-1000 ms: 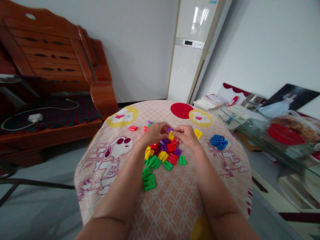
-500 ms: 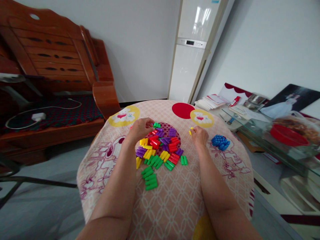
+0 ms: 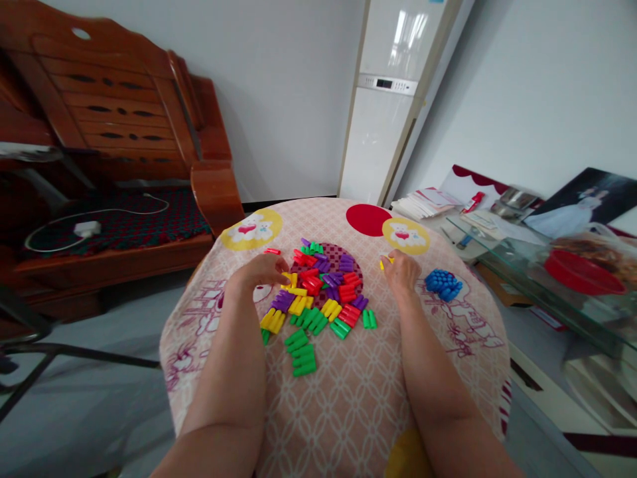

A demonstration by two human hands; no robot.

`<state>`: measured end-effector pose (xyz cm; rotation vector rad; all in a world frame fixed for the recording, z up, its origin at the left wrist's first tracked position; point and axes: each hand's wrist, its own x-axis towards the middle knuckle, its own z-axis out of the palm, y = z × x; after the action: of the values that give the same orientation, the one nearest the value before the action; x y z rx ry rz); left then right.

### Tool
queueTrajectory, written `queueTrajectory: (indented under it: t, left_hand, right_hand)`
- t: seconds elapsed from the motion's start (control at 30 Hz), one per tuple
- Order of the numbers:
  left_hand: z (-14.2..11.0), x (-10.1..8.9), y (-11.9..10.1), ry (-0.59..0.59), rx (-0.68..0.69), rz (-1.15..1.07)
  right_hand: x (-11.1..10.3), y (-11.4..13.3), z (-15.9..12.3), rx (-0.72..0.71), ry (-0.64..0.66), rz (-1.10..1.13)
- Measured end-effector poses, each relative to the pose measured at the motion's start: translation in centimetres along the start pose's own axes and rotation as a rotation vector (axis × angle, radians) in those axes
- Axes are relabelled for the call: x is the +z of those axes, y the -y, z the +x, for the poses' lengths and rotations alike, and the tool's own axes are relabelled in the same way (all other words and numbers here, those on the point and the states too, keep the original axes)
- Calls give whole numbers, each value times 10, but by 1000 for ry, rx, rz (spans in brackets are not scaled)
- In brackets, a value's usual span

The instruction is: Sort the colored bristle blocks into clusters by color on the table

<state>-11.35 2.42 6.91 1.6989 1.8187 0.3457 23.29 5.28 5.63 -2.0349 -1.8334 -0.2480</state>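
My right hand (image 3: pixel 403 271) is closed in a pinch on yellow plastic pieces (image 3: pixel 383 263), right of the colourful pile. At the pile's left side, my left hand (image 3: pixel 261 271) has its fingertips closed at the edge of a yellow plastic piece (image 3: pixel 285 280). Short tube-like pieces lie in small same-coloured groups: red pieces (image 3: pixel 311 285), purple pieces (image 3: pixel 283 301), yellow pieces (image 3: pixel 273 321) and green pieces (image 3: pixel 304 360). Farther right than my right hand sits a bundle of blue pieces (image 3: pixel 442 284).
A patterned cloth covers the round table (image 3: pixel 348 405). Behind stands a white air conditioner (image 3: pixel 378 133); a wooden bench (image 3: pixel 119 133) is at left. On the right, a glass shelf (image 3: pixel 527 265) carries papers, a metal pot and a red bowl (image 3: pixel 580 269).
My left hand has moved left and nearer to me, from the green pieces at the back to the yellow ones. My right hand stays almost in place with its yellow pieces.
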Motion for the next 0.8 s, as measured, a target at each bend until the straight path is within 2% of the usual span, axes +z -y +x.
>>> queueTrajectory:
  t: [0.13, 0.23, 0.37, 0.47, 0.57, 0.67, 0.8]
  left_hand:
    - [3, 5, -5, 27, 13, -24]
    - [5, 5, -14, -91, 91, -61]
    - [6, 12, -42, -297, 212, -264]
    - [6, 26, -69, -332, 308, -415]
    - [5, 42, -91, -335, 354, -449]
    - [4, 53, -101, -327, 371, -489]
    - [2, 58, -106, -239, 441, -527]
  right_hand:
    - [-6, 11, -2, -33, -24, 122]
    - [-6, 27, -6, -130, 16, 311]
    - [-7, 53, -18, -302, 193, 718]
    - [-11, 68, -27, -335, 365, 1020]
    - [-15, 73, -30, -292, 449, 1206]
    - [-17, 70, -27, -217, 409, 1228]
    - [-16, 58, -16, -163, 304, 1194]
